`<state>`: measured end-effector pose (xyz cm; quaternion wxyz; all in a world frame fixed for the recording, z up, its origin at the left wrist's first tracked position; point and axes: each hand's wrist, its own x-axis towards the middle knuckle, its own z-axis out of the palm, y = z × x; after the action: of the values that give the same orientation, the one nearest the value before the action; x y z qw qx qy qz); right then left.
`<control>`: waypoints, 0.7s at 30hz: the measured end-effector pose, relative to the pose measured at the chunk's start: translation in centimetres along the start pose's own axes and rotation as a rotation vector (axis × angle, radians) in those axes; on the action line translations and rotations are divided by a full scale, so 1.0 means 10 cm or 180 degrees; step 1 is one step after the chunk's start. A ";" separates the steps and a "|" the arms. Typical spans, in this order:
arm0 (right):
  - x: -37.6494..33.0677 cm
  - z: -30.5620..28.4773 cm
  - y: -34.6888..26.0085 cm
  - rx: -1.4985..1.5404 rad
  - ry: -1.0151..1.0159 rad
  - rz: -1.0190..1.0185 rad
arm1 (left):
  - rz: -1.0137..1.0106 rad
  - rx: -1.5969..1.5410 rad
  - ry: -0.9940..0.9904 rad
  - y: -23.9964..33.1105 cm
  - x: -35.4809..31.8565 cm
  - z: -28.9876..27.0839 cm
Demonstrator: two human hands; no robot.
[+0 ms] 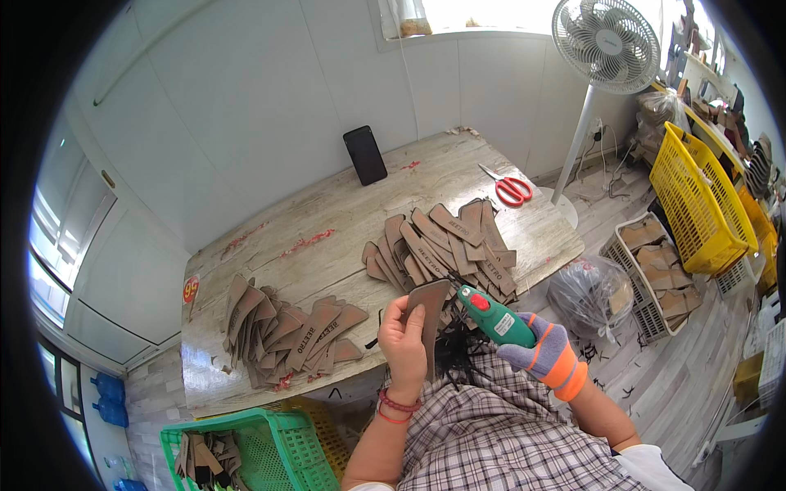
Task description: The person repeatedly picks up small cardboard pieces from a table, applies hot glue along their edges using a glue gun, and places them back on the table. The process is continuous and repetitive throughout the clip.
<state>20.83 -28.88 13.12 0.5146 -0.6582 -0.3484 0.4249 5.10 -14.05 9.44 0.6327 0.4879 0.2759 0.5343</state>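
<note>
My bare left hand (403,337), with red beads at its wrist, pinches a brown flat leather-like piece (426,304) upright in front of my lap. My right hand (540,353), in a purple and orange glove, grips a green handheld power tool (498,321) with a red switch. The tool's dark tip points at the edge of the brown piece; whether they touch I cannot tell. Beyond my hands, a spread pile of brown pieces (449,237) lies on the wooden-topped table (327,217). A second pile (282,327) is at the table's near left.
Red-handled scissors (514,191) and a black phone (365,155) are on the table. A green crate (286,450) stands at lower left. On the right are a white fan (606,45), yellow crate (700,200) and plastic bag (591,295). Black scraps (463,352) lie on my checked apron.
</note>
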 end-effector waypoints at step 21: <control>-0.04 -0.11 -0.13 -0.0719 -0.0429 -0.0129 | 0.0421 0.1438 -0.1004 0.45 0.26 -0.43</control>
<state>21.62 -29.37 14.57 0.4211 -0.6747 -0.4412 0.4157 0.24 -10.42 12.40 0.5068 0.7106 0.2538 0.4168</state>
